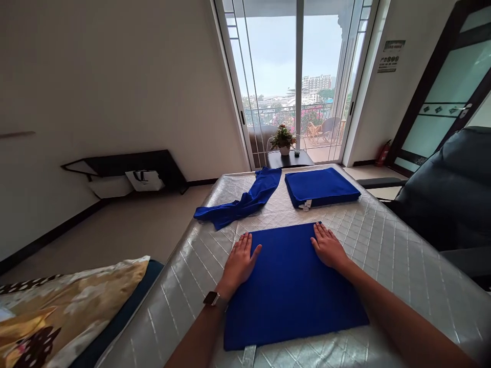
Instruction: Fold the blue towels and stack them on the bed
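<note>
A blue cloth (291,291) lies spread flat in front of me, with a white tag (249,355) poking out at its near edge. My left hand (241,260) rests flat on its far left corner, fingers stretched out, a watch on the wrist. On the far right corner lies my right hand (328,245), also flat with fingers extended. Beyond it sits a neat stack of folded blue cloths (322,186) with white tags at one corner. To the left of that stack, a crumpled blue cloth (245,204) stretches diagonally.
Everything lies on a table with a silver quilted cover (387,250). A potted plant (284,139) stands on a small dark table by the window. A black chair (452,189) is at the right, and patterned bedding (88,306) at the lower left.
</note>
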`<control>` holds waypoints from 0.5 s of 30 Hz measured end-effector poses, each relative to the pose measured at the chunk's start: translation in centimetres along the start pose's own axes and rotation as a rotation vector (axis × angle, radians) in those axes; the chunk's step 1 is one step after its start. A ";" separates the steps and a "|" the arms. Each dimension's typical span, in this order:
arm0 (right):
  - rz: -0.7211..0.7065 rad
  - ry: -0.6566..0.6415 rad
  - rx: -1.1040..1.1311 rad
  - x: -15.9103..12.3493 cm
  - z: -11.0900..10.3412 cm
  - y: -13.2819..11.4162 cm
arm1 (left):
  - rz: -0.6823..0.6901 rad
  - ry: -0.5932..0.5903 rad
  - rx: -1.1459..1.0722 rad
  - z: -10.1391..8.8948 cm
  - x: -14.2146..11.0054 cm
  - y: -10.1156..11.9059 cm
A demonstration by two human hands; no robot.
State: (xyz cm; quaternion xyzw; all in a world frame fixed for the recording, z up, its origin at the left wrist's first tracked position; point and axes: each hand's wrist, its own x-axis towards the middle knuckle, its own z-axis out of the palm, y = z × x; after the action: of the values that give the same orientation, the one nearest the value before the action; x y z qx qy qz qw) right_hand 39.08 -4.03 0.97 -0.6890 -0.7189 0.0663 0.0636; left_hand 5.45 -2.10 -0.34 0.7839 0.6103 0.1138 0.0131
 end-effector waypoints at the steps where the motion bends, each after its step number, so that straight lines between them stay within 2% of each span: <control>1: 0.004 -0.001 -0.004 0.0 0.0 -0.1 | 0.002 0.015 0.000 0.1 0.0 0.0; 4: 0.012 -0.007 -0.008 0.1 -0.2 -0.2 | 0.008 0.043 -0.002 0.2 0.0 -0.1; 8: -0.018 -0.029 -0.015 -0.4 -0.9 -0.2 | -0.004 0.019 0.002 0.0 0.1 -0.1; 15: -0.039 -0.014 0.061 -3.7 -1.4 -0.9 | 0.035 0.066 0.003 0.6 0.2 -0.8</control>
State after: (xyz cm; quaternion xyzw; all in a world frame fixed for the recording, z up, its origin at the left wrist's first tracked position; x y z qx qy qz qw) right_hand 38.65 -7.77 2.52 -0.6722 -0.7302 0.0917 0.0808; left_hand 4.86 -1.65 -0.97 0.7902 0.5968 0.1388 -0.0099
